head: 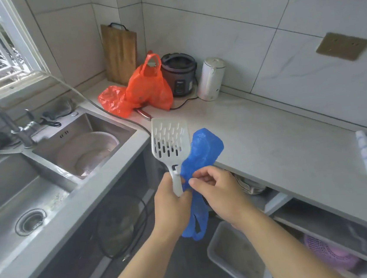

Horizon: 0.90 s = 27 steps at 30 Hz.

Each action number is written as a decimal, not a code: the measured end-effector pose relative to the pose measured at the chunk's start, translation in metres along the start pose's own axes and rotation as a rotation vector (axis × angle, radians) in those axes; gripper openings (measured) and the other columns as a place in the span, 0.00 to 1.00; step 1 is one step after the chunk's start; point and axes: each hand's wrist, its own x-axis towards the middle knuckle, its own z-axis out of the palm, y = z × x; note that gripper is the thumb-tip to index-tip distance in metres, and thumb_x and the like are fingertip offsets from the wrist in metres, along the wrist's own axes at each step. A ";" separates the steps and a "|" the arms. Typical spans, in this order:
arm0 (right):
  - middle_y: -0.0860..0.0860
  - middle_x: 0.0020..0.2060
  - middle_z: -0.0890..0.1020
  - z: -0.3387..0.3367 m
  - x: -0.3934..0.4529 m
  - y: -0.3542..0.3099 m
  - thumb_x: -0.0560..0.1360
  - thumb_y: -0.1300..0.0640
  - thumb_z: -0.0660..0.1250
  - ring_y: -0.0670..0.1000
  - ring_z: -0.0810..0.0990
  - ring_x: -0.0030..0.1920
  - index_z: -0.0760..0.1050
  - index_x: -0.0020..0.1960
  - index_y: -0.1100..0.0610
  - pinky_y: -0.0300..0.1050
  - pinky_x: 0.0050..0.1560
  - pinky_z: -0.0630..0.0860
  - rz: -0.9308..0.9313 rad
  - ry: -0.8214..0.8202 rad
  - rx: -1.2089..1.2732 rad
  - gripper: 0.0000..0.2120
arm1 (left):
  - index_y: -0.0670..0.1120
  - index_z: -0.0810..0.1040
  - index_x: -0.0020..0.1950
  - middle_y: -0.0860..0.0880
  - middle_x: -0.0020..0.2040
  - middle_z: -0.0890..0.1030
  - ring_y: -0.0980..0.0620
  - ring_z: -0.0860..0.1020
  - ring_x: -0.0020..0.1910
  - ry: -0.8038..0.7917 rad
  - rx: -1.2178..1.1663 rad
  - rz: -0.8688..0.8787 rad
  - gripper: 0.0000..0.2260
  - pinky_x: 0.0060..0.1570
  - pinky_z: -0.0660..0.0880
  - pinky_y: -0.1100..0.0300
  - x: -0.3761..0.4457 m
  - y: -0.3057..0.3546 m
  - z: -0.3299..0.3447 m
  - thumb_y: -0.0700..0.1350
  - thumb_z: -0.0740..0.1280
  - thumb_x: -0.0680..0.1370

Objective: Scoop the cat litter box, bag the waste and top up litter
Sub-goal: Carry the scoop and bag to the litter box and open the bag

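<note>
Now | left hand (170, 204) gripped white slotted plastic scoop (169, 141), frame centre | right hand (214, 186) pinched crumpled blue plastic bag (199, 155) | risk: bag probably slips, pinch light

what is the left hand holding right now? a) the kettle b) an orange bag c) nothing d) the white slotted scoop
d: the left hand grips the handle of the white slotted scoop, while the right hand pinches the blue plastic bag.

I see my left hand (170, 204) and right hand (217, 190) both bare, no gloves, rings or watch showing; both forearms are uncovered as far as the bottom edge of the view, with no sleeve in sight anywhere
</note>
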 end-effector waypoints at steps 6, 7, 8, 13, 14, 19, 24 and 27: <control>0.47 0.47 0.86 -0.044 -0.055 0.047 0.72 0.46 0.75 0.43 0.84 0.49 0.79 0.54 0.51 0.39 0.53 0.79 0.091 -0.010 0.134 0.14 | 0.63 0.77 0.42 0.57 0.41 0.83 0.59 0.82 0.43 -0.163 0.049 0.138 0.17 0.40 0.76 0.66 -0.067 0.009 0.066 0.39 0.66 0.77; 0.47 0.47 0.86 -0.055 -0.065 0.059 0.73 0.46 0.75 0.43 0.84 0.49 0.79 0.54 0.51 0.40 0.54 0.80 0.094 0.017 0.137 0.14 | 0.64 0.77 0.43 0.56 0.42 0.82 0.58 0.81 0.45 -0.185 0.057 0.135 0.16 0.41 0.74 0.65 -0.081 0.009 0.081 0.40 0.67 0.76; 0.47 0.47 0.86 -0.068 -0.076 0.070 0.73 0.47 0.75 0.44 0.84 0.49 0.79 0.54 0.52 0.41 0.53 0.80 0.099 0.051 0.146 0.13 | 0.65 0.76 0.44 0.55 0.44 0.82 0.56 0.81 0.47 -0.213 0.063 0.119 0.16 0.42 0.74 0.64 -0.095 0.008 0.095 0.41 0.68 0.74; 0.47 0.46 0.86 -0.132 -0.136 0.128 0.75 0.52 0.72 0.46 0.85 0.48 0.81 0.52 0.50 0.48 0.55 0.82 0.144 0.119 0.216 0.07 | 0.61 0.77 0.48 0.49 0.52 0.79 0.59 0.80 0.46 -0.345 0.084 0.058 0.15 0.37 0.74 0.68 -0.165 -0.003 0.162 0.40 0.71 0.71; 0.46 0.45 0.86 -0.143 -0.147 0.137 0.75 0.52 0.71 0.46 0.85 0.48 0.81 0.51 0.49 0.48 0.55 0.82 0.149 0.144 0.211 0.05 | 0.58 0.78 0.49 0.52 0.51 0.79 0.63 0.78 0.44 -0.380 0.091 0.061 0.14 0.37 0.73 0.69 -0.179 -0.004 0.172 0.39 0.72 0.72; 0.45 0.36 0.81 -0.174 -0.191 0.168 0.77 0.56 0.65 0.45 0.79 0.38 0.80 0.45 0.54 0.43 0.43 0.76 0.171 0.201 0.212 0.06 | 0.61 0.79 0.54 0.66 0.50 0.77 0.64 0.74 0.57 -0.489 0.186 0.073 0.15 0.52 0.69 0.69 -0.219 -0.021 0.204 0.43 0.73 0.73; 0.55 0.34 0.78 -0.179 -0.211 0.186 0.78 0.57 0.62 0.51 0.75 0.35 0.76 0.45 0.62 0.49 0.39 0.73 0.227 0.228 0.246 0.09 | 0.59 0.81 0.56 0.53 0.53 0.84 0.56 0.83 0.51 -0.486 0.082 -0.106 0.13 0.49 0.78 0.62 -0.233 -0.034 0.210 0.48 0.72 0.73; 0.56 0.41 0.85 -0.174 -0.216 0.192 0.78 0.57 0.61 0.57 0.85 0.44 0.79 0.49 0.58 0.54 0.47 0.81 0.311 0.277 0.336 0.08 | 0.54 0.79 0.60 0.53 0.50 0.85 0.56 0.85 0.47 -0.455 -0.006 -0.222 0.12 0.45 0.78 0.63 -0.232 -0.048 0.207 0.43 0.72 0.78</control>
